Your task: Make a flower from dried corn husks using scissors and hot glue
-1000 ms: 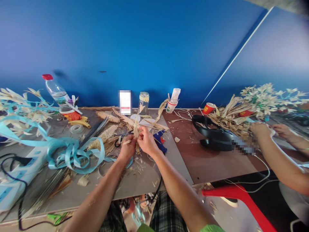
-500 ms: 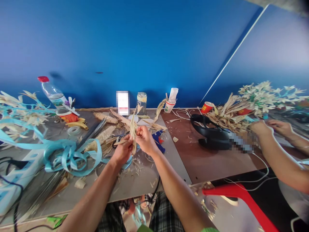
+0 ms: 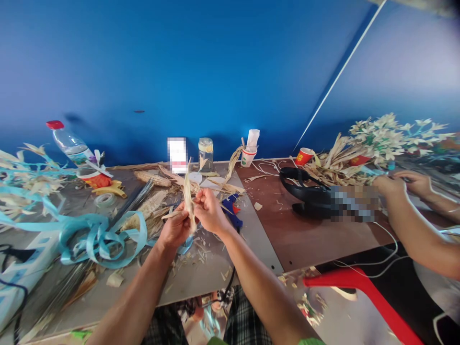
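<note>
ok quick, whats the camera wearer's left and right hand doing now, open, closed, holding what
Left hand: closed, holding a pale husk.
Right hand: closed, fingertips at the husk's side; whether they pinch it, cannot tell.

The long, narrow, cream-coloured piece of dried corn husk (image 3: pixel 188 194) stands nearly upright above the work surface, its top leaning slightly left. The upper end tapers to a point; the body is creased lengthwise. The lower end hangs free below the fingers. The left hand (image 3: pixel 176 226) grips the lower part; the right hand (image 3: pixel 209 210) is pinched at the right edge.
</note>
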Demonstrator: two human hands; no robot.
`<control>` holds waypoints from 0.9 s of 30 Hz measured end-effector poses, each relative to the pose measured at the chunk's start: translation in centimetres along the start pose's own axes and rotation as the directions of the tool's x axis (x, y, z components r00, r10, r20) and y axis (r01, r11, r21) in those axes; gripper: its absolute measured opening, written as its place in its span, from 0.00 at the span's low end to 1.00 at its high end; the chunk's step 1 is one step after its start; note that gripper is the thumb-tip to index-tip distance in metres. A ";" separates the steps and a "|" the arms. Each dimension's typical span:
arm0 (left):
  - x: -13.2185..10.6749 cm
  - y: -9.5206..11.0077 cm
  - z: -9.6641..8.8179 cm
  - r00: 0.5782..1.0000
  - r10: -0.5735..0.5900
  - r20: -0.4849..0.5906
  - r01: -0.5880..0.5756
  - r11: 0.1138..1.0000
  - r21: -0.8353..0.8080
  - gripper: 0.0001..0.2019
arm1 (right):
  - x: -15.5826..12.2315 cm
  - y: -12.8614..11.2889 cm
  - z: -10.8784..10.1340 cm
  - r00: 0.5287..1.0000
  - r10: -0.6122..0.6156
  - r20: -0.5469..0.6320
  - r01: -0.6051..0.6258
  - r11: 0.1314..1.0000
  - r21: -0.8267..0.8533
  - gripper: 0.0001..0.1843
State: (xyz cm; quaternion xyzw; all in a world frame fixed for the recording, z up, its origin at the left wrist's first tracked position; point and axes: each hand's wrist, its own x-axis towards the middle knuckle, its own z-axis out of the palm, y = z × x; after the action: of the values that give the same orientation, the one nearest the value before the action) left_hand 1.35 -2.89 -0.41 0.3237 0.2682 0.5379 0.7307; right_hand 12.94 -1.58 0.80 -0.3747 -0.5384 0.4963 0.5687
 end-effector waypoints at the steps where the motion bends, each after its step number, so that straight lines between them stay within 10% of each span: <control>1: -0.1 0.2 0.1 0.999 0.005 0.044 -0.005 1.000 -0.011 0.15 | 0.2 0.1 -0.2 0.999 0.014 -0.036 -0.013 1.000 0.023 0.14; 12: 0.8 1.4 -0.4 0.995 0.093 0.023 -0.084 0.960 -0.267 0.12 | 2.1 -2.7 -6.2 0.976 0.116 -0.185 0.051 0.701 0.711 0.13; 22: 1.0 1.7 -0.6 0.981 0.164 -0.106 -0.184 0.959 -0.216 0.10 | 2.1 -2.8 -11.3 0.918 -0.005 -0.397 0.377 0.321 0.869 0.16; 27: 1.7 0.8 -1.1 0.949 0.141 -0.281 -0.133 0.990 0.048 0.10 | 2.1 -3.1 -10.0 0.929 0.050 -0.366 0.288 0.525 0.801 0.13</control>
State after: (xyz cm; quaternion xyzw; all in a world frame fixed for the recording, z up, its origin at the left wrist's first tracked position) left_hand 0.49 -0.89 -0.59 0.2716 0.3546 0.6242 0.6410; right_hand 23.16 0.82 2.86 -0.0958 -0.1478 0.5792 0.7959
